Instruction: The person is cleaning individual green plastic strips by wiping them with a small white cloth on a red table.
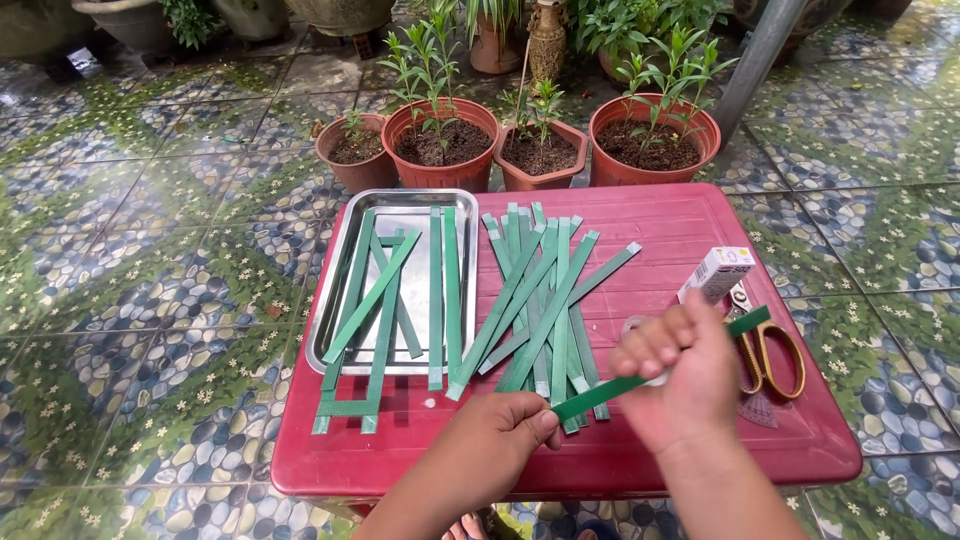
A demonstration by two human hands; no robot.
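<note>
A person works over a low red plastic bench (700,215) set on a wet, pebble-patterned tile floor (140,300). Both hands hold one green strip (610,386), which runs slanted from lower left to upper right above the bench's front edge. The left hand (500,435) pinches the strip's lower end between thumb and fingers (545,423), clenched on it. The right hand (672,370) is curled around the strip's middle, its fingers closed over it, and the strip's upper end (748,321) pokes out past the knuckles. Something pale and rounded shows just under the right hand's fingers, but what it is cannot be told.

Behind the hands, in the middle of the bench, lies a loose pile of green strips (540,295), crossing one another at shallow angles. To its left sits a rectangular steel tray (395,205) with more green strips (400,290) laid lengthwise in it; several of them overhang the tray's near rim onto the bench. On the right side of the bench, just beyond the right hand, lie scissors with yellow handles (770,350), and a small white box (717,272) sits near them, partly resting over the blades.

On the floor past the far edge of the bench stand four terracotta pots (440,140) in a row, each with soil and small green plants. A grey pole (755,60) leans up at the right, and more potted plants stand further back.
</note>
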